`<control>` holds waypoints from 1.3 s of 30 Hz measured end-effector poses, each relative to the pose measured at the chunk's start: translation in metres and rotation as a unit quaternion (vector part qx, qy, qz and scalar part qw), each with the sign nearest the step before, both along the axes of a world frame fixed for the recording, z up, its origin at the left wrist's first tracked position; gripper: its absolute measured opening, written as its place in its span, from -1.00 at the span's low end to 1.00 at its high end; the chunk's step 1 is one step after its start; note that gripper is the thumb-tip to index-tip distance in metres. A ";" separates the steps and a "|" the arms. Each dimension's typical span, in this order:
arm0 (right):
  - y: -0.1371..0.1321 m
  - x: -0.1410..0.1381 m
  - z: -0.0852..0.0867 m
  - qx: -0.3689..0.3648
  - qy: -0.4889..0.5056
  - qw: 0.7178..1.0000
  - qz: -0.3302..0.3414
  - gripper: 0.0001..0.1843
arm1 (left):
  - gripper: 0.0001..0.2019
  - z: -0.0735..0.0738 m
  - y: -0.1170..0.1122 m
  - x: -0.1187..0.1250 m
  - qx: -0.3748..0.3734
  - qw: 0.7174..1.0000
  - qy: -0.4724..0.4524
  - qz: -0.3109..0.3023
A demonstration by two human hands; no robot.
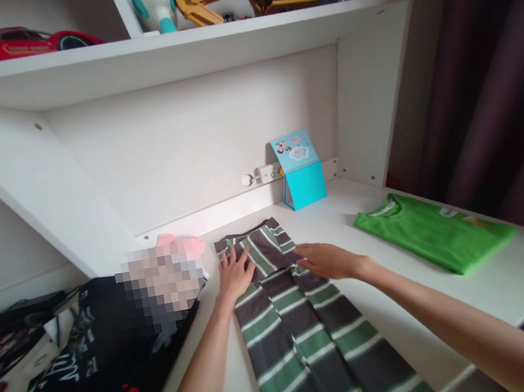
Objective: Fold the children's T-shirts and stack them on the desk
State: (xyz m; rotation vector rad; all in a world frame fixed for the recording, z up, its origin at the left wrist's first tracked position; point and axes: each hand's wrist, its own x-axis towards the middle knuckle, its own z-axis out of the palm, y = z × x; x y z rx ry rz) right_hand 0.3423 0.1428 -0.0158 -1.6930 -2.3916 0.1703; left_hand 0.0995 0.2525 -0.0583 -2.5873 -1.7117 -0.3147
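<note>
A striped shirt (312, 336) in dark grey, green and white lies lengthwise on the white desk, its sides folded inward. Its far end is folded over into a short flap (261, 250). Resting on the left part of that flap, my left hand (236, 273) has its fingers spread. At the flap's right edge, my right hand (327, 260) lies with its fingers stretched out, touching the cloth by the fold. Neither hand grips the fabric. The shirt's near end runs out of view at the bottom.
A folded green T-shirt (433, 230) lies on the right of the desk (386, 296). Black printed clothing (110, 344) is at the left, near a pink cloth (179, 244). A blue desk calendar (305, 185) stands at the back by a socket strip (269, 173). Toys sit on the shelf (196, 52) above.
</note>
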 end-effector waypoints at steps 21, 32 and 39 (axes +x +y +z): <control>0.162 -0.030 -0.057 -0.023 0.015 0.979 -0.203 -0.11 | -0.21 0.024 0.030 0.005 -0.111 0.990 0.051 0.071; 0.156 -0.029 -0.044 -0.037 0.014 0.971 -0.236 -0.14 | -0.18 -0.007 0.067 0.005 -0.038 0.992 -0.017 0.115; 0.091 -0.040 -0.027 -0.043 -0.005 0.997 -0.064 -0.18 | -0.17 -0.006 0.070 0.004 -0.030 0.993 -0.010 0.116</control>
